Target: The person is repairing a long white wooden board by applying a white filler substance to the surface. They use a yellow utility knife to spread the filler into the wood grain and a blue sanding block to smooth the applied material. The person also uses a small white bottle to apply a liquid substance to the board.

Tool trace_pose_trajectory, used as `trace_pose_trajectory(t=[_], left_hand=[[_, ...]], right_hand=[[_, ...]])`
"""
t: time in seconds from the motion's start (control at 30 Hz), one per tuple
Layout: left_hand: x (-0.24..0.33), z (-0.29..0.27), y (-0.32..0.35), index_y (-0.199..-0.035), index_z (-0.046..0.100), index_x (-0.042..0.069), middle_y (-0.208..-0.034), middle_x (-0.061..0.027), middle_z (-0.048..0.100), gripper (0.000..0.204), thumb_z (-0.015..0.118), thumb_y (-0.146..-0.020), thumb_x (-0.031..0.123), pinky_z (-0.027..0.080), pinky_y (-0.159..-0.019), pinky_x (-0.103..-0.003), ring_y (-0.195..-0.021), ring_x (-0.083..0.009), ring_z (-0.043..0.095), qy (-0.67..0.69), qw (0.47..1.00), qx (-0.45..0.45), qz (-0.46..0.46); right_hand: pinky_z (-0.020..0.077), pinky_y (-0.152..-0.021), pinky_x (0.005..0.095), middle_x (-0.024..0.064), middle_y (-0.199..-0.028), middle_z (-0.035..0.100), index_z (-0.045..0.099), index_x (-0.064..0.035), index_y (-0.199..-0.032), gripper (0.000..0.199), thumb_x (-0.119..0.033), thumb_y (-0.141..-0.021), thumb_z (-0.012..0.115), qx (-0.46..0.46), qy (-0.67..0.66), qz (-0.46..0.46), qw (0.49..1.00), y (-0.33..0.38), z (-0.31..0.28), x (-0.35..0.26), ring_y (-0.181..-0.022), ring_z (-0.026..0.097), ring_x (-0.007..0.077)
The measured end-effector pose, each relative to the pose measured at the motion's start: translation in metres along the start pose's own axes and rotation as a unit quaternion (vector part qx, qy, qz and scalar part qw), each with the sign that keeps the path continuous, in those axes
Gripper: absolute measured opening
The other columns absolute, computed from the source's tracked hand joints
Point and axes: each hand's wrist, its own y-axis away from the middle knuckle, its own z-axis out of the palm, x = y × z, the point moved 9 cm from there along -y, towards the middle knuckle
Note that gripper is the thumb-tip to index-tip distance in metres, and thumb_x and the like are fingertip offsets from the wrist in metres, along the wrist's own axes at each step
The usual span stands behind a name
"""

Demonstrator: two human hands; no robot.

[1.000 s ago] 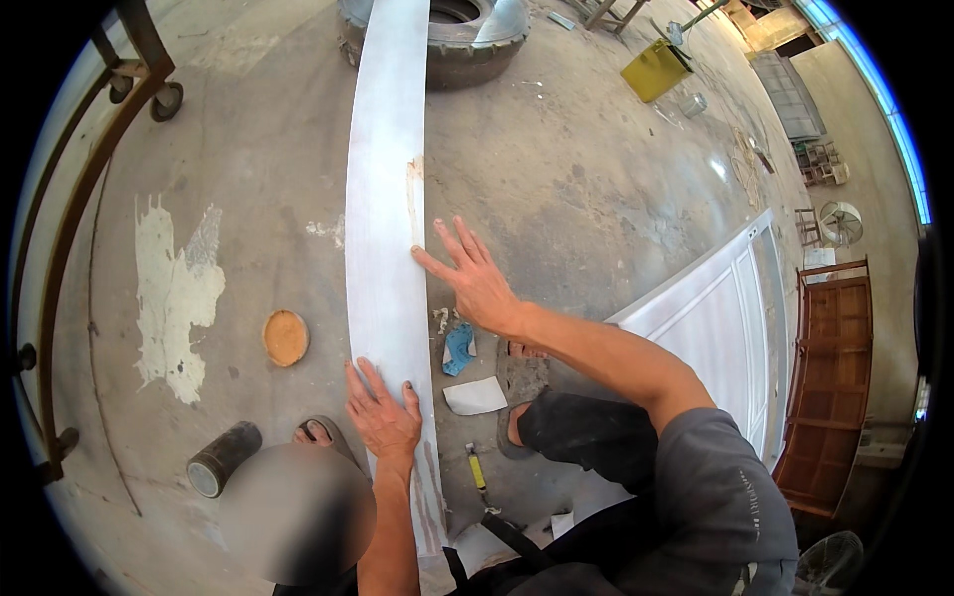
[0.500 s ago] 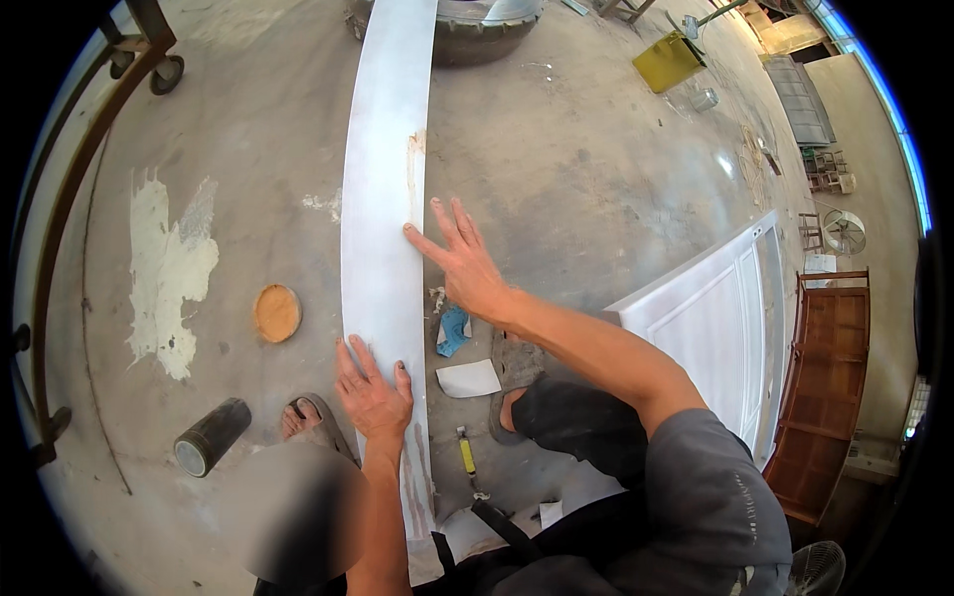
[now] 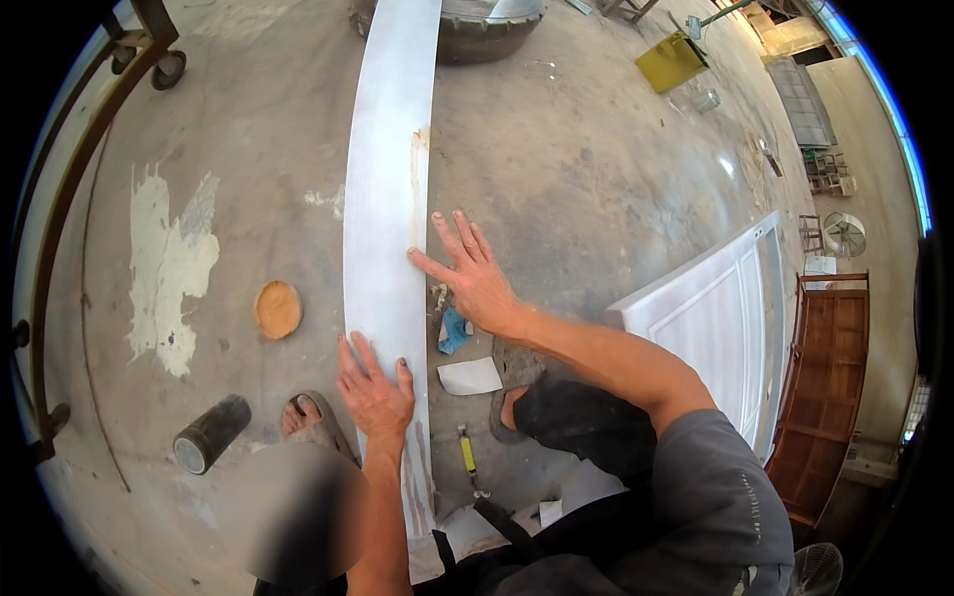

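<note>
Fingers [image 3: 429, 264] spread at the long edges of a white board [image 3: 390, 199]

From the head view, the board's long axis runs straight away from the person, from beside the legs up past the top of the picture, where it crosses over a tyre [image 3: 492, 38]; whether it rests on that tyre, I cannot tell.

The left hand [image 3: 378, 405] lies on the nearer stretch, fingers toward the board's left edge, thumb set well apart, clamped on nothing. The right hand [image 3: 482, 296] is farther out, beyond the right edge over the floor [image 3: 596, 169], its digits fanned; only the leftmost reaches in to touch the board at that edge.

A brownish patch [image 3: 417, 164] runs lengthwise along the same right edge, just beyond that fingertip and in line with the long axis. Of the two hands, the right is clearly nearer to it.

Off the left edge, a tub [image 3: 277, 309] of orange paste sits on the floor, nearer the left hand. Off the right edge, a blue scrap [image 3: 454, 331] lies just below the right hand.
</note>
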Motion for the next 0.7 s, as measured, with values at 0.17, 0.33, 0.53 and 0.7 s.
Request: trace_pose_trajectory(t=[0.17, 0.33, 0.53, 0.7], left_hand=[[-0.003, 0.003, 0.000, -0.163, 0.025, 0.001, -0.161, -0.0284, 0.031, 0.084, 0.065, -0.095, 0.030, 0.036, -0.112, -0.053, -0.139, -0.0458, 0.043, 0.034, 0.999, -0.013, -0.011], [-0.002, 0.002, 0.001, -0.163, 0.025, 0.001, -0.161, -0.0281, 0.031, 0.084, 0.064, -0.095, 0.030, 0.036, -0.113, -0.053, -0.139, -0.0458, 0.043, 0.035, 0.999, -0.015, -0.015], [-0.003, 0.003, 0.000, -0.163, 0.025, 0.001, -0.161, -0.0282, 0.031, 0.084, 0.064, -0.096, 0.031, 0.036, -0.112, -0.053, -0.137, -0.0460, 0.044, 0.034, 0.999, -0.010, -0.010], [-0.004, 0.002, 0.000, -0.163, 0.025, 0.001, -0.160, -0.0283, 0.032, 0.083, 0.064, -0.095, 0.031, 0.037, -0.111, -0.053, -0.136, -0.0468, 0.045, 0.034, 0.999, -0.013, -0.013]], right_hand=[[0.0232, -0.124, 0.0637, 0.0243, -0.169, 0.019, 0.046, -0.0266, -0.157, 0.090, 0.012, -0.077, 0.064, -0.040, 0.009, 0.020, 0.999, 0.010, 0.010, -0.011, -0.155, 0.018, 0.0520], [0.0211, -0.124, 0.0635, 0.0242, -0.169, 0.020, 0.044, -0.0245, -0.158, 0.089, 0.011, -0.078, 0.063, -0.033, 0.032, -0.012, 0.999, 0.014, 0.005, -0.012, -0.155, 0.018, 0.0514], [0.0190, -0.125, 0.0630, 0.0224, -0.169, 0.021, 0.042, -0.0279, -0.160, 0.089, 0.009, -0.081, 0.061, -0.062, 0.014, 0.000, 0.998, 0.024, 0.017, -0.016, -0.156, 0.018, 0.0493], [0.0181, -0.126, 0.0622, 0.0213, -0.169, 0.023, 0.040, -0.0258, -0.160, 0.088, 0.008, -0.082, 0.060, -0.058, 0.060, -0.052, 0.995, 0.017, 0.004, -0.009, -0.156, 0.019, 0.0475]])
